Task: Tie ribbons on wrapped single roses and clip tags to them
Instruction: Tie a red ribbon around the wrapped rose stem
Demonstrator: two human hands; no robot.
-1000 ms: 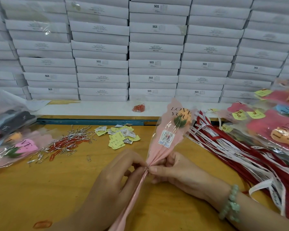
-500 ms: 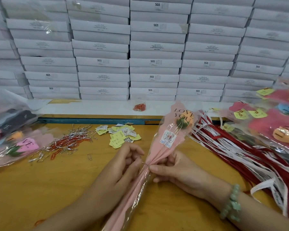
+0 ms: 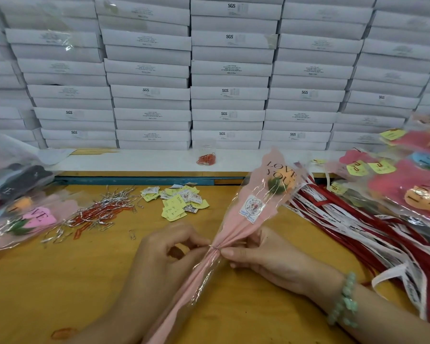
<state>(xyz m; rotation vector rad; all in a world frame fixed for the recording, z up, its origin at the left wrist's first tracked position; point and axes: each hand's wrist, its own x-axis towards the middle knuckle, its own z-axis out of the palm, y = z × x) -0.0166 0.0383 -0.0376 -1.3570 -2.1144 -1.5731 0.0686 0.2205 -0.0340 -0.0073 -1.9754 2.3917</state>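
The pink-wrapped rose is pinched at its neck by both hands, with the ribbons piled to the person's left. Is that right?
No: in the head view the ribbons lie to the person's right. Left hand and right hand do pinch the pink-wrapped rose.

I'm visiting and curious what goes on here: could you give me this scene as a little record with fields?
Held: wrapped rose, pink paper
Left hand: pinches its neck
Right hand: pinches its neck
Neck: thin wire tie round it
Right side: red and white ribbons
Centre: yellow tags
Behind: stacked white boxes
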